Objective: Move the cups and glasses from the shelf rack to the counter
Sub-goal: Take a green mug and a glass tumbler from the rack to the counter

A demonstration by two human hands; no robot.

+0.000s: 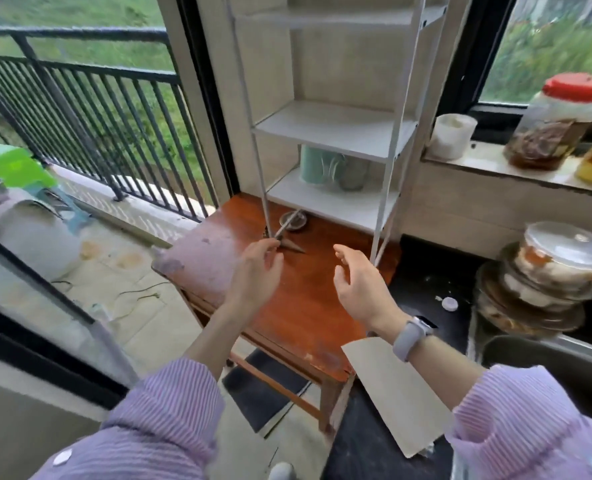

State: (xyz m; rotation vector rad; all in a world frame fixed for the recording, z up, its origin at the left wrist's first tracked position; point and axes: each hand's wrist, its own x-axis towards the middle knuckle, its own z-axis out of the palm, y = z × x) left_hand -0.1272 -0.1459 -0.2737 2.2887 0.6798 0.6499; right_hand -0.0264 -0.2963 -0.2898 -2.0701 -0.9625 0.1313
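No writing is legible anywhere. At frame centre, a mint-green cup (317, 165) and a grey glass (353, 174) sit on the white shelf rack's (336, 131) lowest shelf. Below, the left hand (258, 271) and right hand (358, 285) hover spread and empty above the wooden table (305, 299); at right, a red-lidded jar (557, 123) holds brown contents.

The shelf rack (336, 129) looks like thin white painted metal with smooth matt boards. On its lowest board stand a glossy pale-green cup (317, 165), seemingly ceramic, and a clear glass (353, 174) just beside it. Under the rack, the desk (298, 292) is reddish varnished wood, glossy, with worn, chipped patches at its edges. Right of the rack, a clear plastic jar (557, 126) carries a red plastic lid.
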